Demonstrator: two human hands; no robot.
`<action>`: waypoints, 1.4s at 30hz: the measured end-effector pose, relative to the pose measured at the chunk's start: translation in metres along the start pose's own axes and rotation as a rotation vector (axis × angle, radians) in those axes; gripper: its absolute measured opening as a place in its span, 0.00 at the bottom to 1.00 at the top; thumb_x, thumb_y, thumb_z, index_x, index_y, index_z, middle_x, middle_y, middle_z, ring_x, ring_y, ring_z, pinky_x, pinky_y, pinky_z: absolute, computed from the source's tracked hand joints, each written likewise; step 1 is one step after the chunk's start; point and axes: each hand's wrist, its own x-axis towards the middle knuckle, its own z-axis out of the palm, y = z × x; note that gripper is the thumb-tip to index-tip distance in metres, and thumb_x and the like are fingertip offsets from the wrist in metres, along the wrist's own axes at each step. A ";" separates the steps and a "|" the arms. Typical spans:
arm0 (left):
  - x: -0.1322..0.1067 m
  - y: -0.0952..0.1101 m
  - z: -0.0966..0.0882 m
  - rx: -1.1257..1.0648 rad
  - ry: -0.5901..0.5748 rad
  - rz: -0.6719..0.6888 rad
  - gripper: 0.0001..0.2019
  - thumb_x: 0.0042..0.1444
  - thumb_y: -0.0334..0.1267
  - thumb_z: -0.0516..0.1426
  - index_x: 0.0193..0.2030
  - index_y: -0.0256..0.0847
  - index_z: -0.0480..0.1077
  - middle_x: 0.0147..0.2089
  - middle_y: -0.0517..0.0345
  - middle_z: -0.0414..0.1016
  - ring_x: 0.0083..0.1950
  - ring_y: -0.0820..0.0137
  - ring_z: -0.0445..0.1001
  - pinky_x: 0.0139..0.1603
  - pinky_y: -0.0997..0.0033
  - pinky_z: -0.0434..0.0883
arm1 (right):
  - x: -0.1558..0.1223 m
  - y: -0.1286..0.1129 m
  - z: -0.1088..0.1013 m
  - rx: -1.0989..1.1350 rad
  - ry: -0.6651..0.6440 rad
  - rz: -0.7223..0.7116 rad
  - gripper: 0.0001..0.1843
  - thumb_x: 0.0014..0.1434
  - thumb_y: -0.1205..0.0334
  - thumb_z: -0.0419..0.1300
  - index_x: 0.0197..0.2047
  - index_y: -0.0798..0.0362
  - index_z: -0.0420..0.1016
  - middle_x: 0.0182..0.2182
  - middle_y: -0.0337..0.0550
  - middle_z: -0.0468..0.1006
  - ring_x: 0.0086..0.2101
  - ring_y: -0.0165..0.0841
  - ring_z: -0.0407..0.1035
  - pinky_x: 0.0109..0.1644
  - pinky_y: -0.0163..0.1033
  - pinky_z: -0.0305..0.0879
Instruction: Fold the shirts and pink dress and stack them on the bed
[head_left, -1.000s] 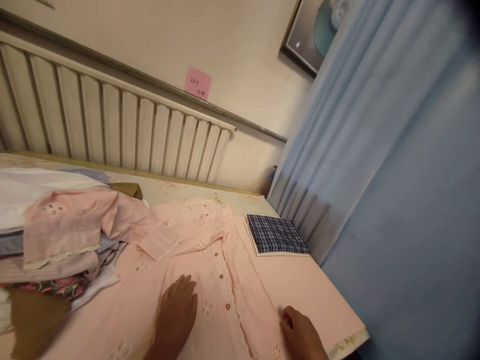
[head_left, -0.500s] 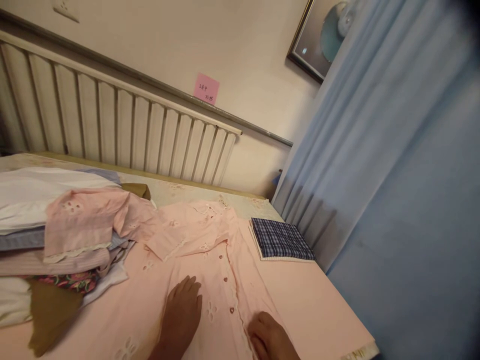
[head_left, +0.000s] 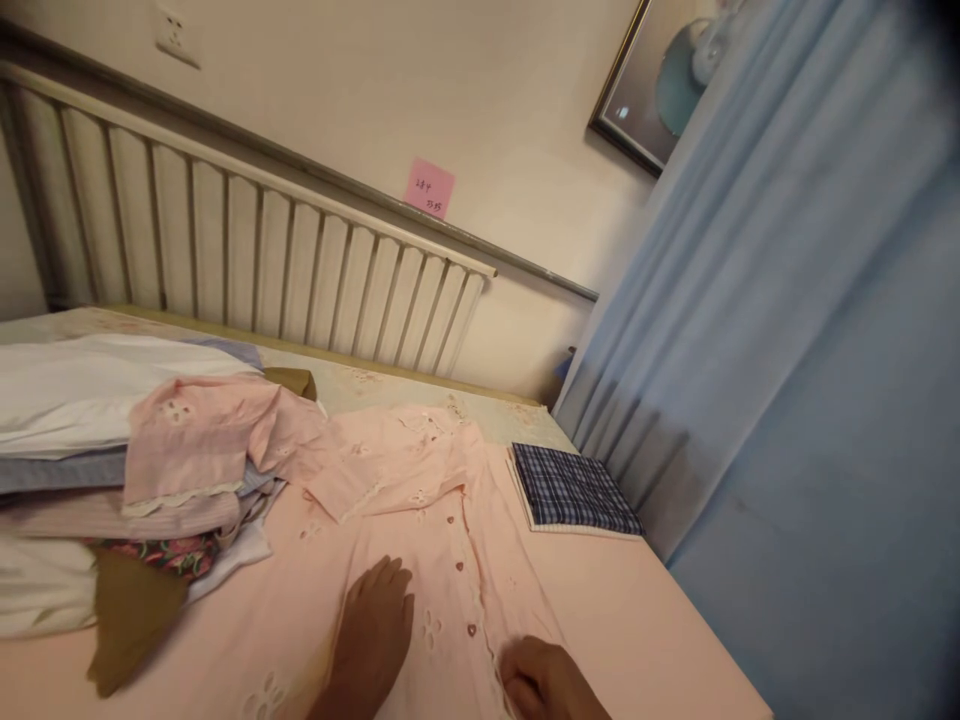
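A pink buttoned blouse (head_left: 397, 540) with cut-out flower embroidery and heart-shaped buttons lies spread on the bed. One of its sleeves is folded across the chest, and the other reaches left onto a heap of clothes. My left hand (head_left: 375, 625) rests flat on the blouse's front, left of the buttons, fingers extended. Lower right, my right hand (head_left: 551, 680) is curled closed at the blouse's right side, near the button edge. Its fingertips are partly hidden, with the cloth at them.
On the left is a pile of clothes (head_left: 60, 390) in white, blue, brown and floral cloth. A folded navy plaid cloth (head_left: 577, 488) lies at the bed's far right corner. Behind the bed stands a radiator (head_left: 285, 270); a blue curtain (head_left: 750, 350) hangs along the right side.
The view has turned slightly left, so everything sits a little further right. Both hands stay at nearly the same spots on the blouse.
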 end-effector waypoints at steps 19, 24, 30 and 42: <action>-0.004 0.000 0.002 -0.056 0.075 -0.041 0.16 0.58 0.36 0.48 0.46 0.42 0.75 0.53 0.53 0.76 0.58 0.60 0.70 0.61 0.54 0.64 | 0.032 0.056 0.042 -0.413 0.356 -0.373 0.27 0.65 0.62 0.50 0.67 0.49 0.54 0.63 0.46 0.62 0.62 0.40 0.56 0.62 0.48 0.61; -0.004 -0.008 0.002 -0.118 0.079 -0.067 0.17 0.59 0.41 0.48 0.46 0.41 0.75 0.51 0.51 0.77 0.56 0.60 0.72 0.59 0.54 0.66 | 0.033 0.062 0.051 -0.469 0.344 -0.374 0.28 0.65 0.62 0.50 0.67 0.49 0.54 0.63 0.45 0.61 0.61 0.41 0.57 0.61 0.49 0.62; 0.014 -0.012 -0.020 -0.217 -0.024 -0.279 0.21 0.61 0.44 0.43 0.50 0.37 0.72 0.52 0.50 0.76 0.54 0.64 0.73 0.57 0.59 0.68 | 0.039 0.069 0.055 -0.399 0.420 -0.422 0.29 0.64 0.63 0.52 0.67 0.49 0.53 0.61 0.45 0.64 0.59 0.41 0.60 0.59 0.48 0.64; 0.131 -0.028 -0.033 0.386 0.034 -0.293 0.23 0.59 0.39 0.46 0.58 0.29 0.61 0.53 0.38 0.68 0.54 0.56 0.65 0.51 0.56 0.63 | 0.049 0.086 0.066 -0.309 0.424 -0.429 0.29 0.59 0.63 0.55 0.64 0.49 0.60 0.60 0.46 0.66 0.57 0.44 0.63 0.58 0.49 0.65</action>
